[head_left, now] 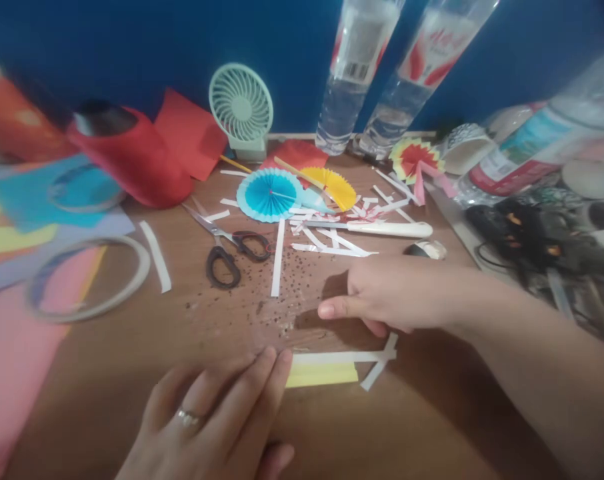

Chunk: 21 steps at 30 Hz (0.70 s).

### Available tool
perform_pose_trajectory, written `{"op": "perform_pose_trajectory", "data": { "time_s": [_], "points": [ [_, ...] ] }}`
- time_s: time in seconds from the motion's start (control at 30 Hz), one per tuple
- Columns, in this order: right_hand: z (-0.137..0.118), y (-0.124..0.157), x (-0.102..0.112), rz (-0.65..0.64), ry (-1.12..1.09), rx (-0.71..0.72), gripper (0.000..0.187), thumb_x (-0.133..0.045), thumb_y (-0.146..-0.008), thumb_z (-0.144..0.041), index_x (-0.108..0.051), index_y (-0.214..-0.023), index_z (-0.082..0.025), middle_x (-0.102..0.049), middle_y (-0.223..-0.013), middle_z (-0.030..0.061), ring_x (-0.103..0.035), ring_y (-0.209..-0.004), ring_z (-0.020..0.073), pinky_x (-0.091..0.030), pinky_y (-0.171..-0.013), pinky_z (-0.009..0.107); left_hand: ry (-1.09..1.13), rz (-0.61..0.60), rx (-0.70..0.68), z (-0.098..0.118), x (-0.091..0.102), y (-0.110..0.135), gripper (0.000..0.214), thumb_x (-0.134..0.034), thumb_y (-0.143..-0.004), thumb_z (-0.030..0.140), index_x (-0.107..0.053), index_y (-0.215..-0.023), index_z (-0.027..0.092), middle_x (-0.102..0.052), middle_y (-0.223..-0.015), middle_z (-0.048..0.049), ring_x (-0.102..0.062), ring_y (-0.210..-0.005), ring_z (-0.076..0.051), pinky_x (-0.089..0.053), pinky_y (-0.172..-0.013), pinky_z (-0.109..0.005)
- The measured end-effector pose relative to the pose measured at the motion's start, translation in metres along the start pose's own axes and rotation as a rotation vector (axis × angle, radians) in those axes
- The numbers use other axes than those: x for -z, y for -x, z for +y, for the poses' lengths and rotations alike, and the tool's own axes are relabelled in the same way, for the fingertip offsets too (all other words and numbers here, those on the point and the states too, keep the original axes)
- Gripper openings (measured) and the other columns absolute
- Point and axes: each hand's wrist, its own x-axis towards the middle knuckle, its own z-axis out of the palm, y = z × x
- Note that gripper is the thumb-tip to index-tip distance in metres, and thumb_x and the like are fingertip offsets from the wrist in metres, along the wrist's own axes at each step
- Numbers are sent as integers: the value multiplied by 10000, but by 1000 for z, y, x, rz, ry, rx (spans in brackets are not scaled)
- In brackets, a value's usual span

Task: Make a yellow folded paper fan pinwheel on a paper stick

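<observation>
My left hand (222, 413), a ring on one finger, lies flat with outstretched fingers over the left end of a folded yellow paper strip (322, 375). Along the far edge of that strip runs a white strip (339, 357), which looks like double-sided tape. Its right end crosses a shorter white strip (375, 375). My right hand (387, 293) is just beyond them, fingers curled under and thumb pointing left, with nothing visible in it. Farther off lie black-handled scissors (227, 250) and a single white strip (278, 259).
Behind are a white-handled knife (389, 229) among paper scraps, blue (269, 193) and yellow (335, 188) paper fans, a small fan (241, 103) and water bottles (345, 107). A tape roll (141, 277) and coloured paper (17, 353) lie left; dark clutter (527, 233) stands right.
</observation>
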Motion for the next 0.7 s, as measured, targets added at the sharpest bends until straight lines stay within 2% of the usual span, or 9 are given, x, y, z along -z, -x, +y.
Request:
{"op": "perform_pose_trajectory", "data": {
  "time_s": [0.13, 0.23, 0.43, 0.5, 0.6, 0.7],
  "points": [
    [-3, -4, -3, 53, 17, 11, 818, -152, -632, -774, -613, -491, -113, -521, -388, 53, -455, -373, 114, -353, -512, 267, -42, -54, -34, 1, 11, -11, 356, -522, -717, 338, -542, -1049, 210, -618, -922, -21, -518, -816, -184, -330, -735, -318],
    [-7, -3, -5, 105, 20, 52, 817, -151, -629, -776, -600, -446, -118, -524, -390, 63, -456, -371, 117, -359, -518, 277, -96, -45, -83, 3, 15, -11, 338, -511, -744, 309, -519, -1069, 215, -586, -990, -42, -514, -847, -193, -348, -710, -322],
    [-2, -3, -4, 151, -95, 153, 807, -96, -675, -740, -539, -384, -132, -376, -295, 7, -389, -325, 92, -369, -508, 266, -159, -120, -188, 10, 11, -20, 266, -410, -803, 163, -500, -1051, 198, -554, -1021, -69, -498, -902, -210, -366, -716, -347],
    [2, -6, -5, 170, -148, 166, 792, -94, -687, -730, -516, -371, -139, -349, -281, 0, -368, -313, 87, -360, -483, 258, -176, -148, -196, 13, 11, -26, 272, -389, -803, 131, -492, -1049, 181, -564, -964, -75, -508, -857, -198, -380, -688, -334],
    [4, -9, -8, 250, -223, 137, 777, -104, -683, -734, -505, -370, -147, -332, -266, -3, -341, -283, 84, -325, -419, 246, -197, -170, -132, 17, 10, -32, 212, -379, -791, 112, -537, -919, 171, -578, -842, -57, -516, -776, -191, -397, -645, -318],
    [5, -8, -10, 284, -290, 121, 769, -133, -676, -740, -511, -369, -145, -317, -255, -10, -318, -260, 72, -296, -376, 225, -169, -128, 23, 21, 7, -35, 144, -463, -747, 160, -545, -865, 168, -573, -821, -55, -513, -797, -205, -406, -677, -320]
  ]
}}
